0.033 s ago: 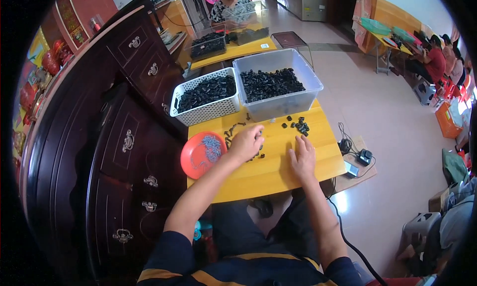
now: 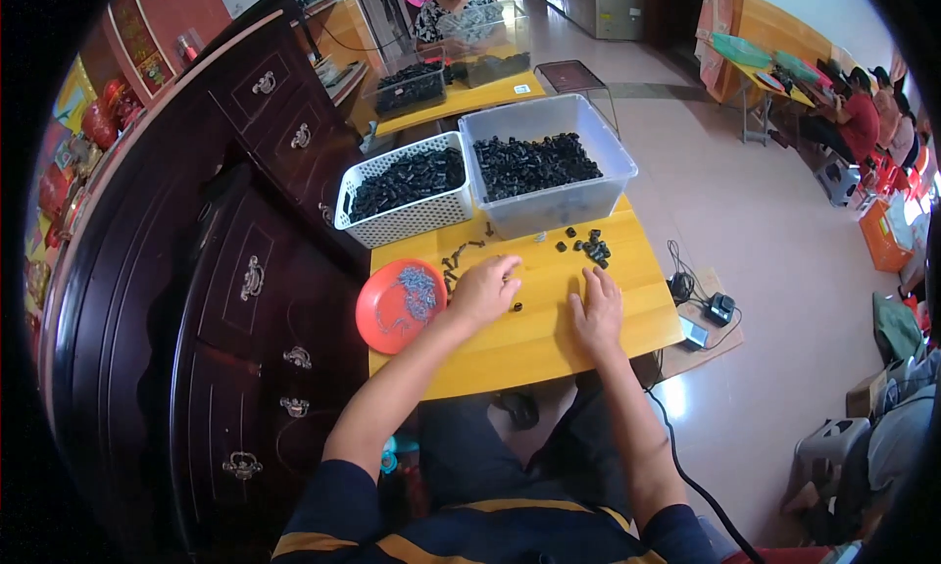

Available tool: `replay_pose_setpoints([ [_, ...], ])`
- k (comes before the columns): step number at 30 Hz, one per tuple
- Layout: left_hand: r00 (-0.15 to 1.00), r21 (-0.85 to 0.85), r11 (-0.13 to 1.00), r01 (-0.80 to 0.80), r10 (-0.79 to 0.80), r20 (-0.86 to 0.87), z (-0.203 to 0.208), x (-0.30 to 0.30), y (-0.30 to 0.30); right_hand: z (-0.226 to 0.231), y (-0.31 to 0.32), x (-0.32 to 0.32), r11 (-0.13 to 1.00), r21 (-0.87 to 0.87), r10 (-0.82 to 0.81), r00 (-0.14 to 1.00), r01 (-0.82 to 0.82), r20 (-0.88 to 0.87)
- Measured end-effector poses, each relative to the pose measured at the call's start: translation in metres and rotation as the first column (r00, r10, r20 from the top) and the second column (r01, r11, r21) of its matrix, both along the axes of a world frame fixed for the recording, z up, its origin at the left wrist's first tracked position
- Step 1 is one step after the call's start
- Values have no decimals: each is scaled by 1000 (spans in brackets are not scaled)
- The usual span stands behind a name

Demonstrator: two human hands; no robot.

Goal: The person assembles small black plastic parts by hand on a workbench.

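Note:
My left hand (image 2: 483, 292) is over the middle of the yellow table, index finger and thumb apart with nothing visible between them. Its other fingers are partly hidden. Just right of it lies one small black plastic piece (image 2: 518, 307). My right hand (image 2: 599, 311) rests open on the tabletop, fingertips close to a small cluster of black pieces (image 2: 596, 250). Left of my left hand, a red plastic plate (image 2: 377, 314) holds a heap of small silvery parts (image 2: 419, 294). Dark elongated pieces (image 2: 454, 261) lie in a loose line beyond that hand.
A white perforated basket (image 2: 417, 226) and a clear plastic bin (image 2: 549, 211) full of black pieces stand at the table's far side. Dark wooden drawers (image 2: 230, 299) border the left. A person (image 2: 456, 20) sits at another table ahead. Cables and a black device (image 2: 719, 310) lie at right.
My left hand has shifted slightly left, and its index finger and thumb have spread. The dark piece seen at its fingertips earlier no longer shows there. My right hand has stayed put.

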State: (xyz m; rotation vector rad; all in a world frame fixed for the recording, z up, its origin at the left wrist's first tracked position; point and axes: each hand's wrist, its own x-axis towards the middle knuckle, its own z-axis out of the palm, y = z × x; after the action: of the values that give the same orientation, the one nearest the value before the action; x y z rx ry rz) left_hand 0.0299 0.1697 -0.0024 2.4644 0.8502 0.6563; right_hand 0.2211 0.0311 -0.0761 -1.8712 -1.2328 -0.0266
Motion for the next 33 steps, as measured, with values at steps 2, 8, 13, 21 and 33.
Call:
replay_pose_setpoints([
  [2, 1000, -62, 998, 5, -3, 27, -3, -11, -22, -1, -1, 0, 990, -136, -11, 994, 25, 109],
  [8, 974, -155, 984, -86, 116, 195, -29, -69, -76, 2, 1, -2, 981, -196, 21, 991, 6, 132],
  [13, 961, -74, 988, -135, 148, 232, -55, -102, -102, 17, 20, 0, 993, -119, 28, 995, -17, 91],
  [21, 948, -95, 978, -187, 205, 245, -58, -97, -102, 22, 127, 17, 976, -213, -11, 992, 38, 124],
  [33, 925, -101, 983, -155, 180, 335, -62, -98, -97, 2, 146, 9, 972, -229, -11, 985, 51, 172],
])
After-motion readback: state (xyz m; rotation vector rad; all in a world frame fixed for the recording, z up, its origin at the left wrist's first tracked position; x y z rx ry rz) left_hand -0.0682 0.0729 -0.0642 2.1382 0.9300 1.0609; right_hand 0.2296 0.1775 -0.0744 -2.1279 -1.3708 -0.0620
